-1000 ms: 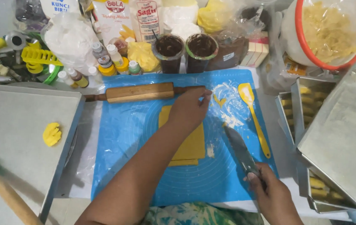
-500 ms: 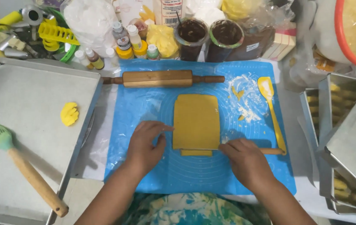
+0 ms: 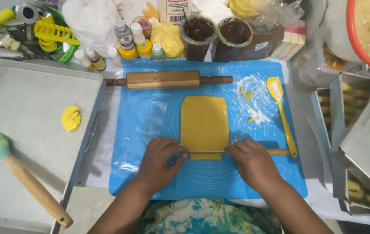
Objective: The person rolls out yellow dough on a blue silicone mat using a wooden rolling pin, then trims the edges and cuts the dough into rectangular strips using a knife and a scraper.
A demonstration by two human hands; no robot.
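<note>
A flat rectangular sheet of yellow dough (image 3: 204,123) lies on a blue silicone mat (image 3: 150,117). A long knife (image 3: 206,152) with a wooden handle lies across the sheet's near end. My right hand (image 3: 252,162) grips it near the handle end. My left hand (image 3: 161,160) pinches the blade's tip at the left. Both hands press the blade down onto the dough. A thin strip of dough shows just below the blade.
A wooden rolling pin (image 3: 165,80) lies at the mat's far edge. A yellow spatula (image 3: 280,112) and flour patch (image 3: 254,93) lie right. Left, a metal tray (image 3: 29,143) holds a yellow dough shape (image 3: 70,118) and a green brush (image 3: 20,173). Jars, bottles and bags crowd the back; pans stand right.
A second ago my left hand rested on the dough and my right held the knife aside. Both hands have since come to the sheet's near end, with the blade across it.
</note>
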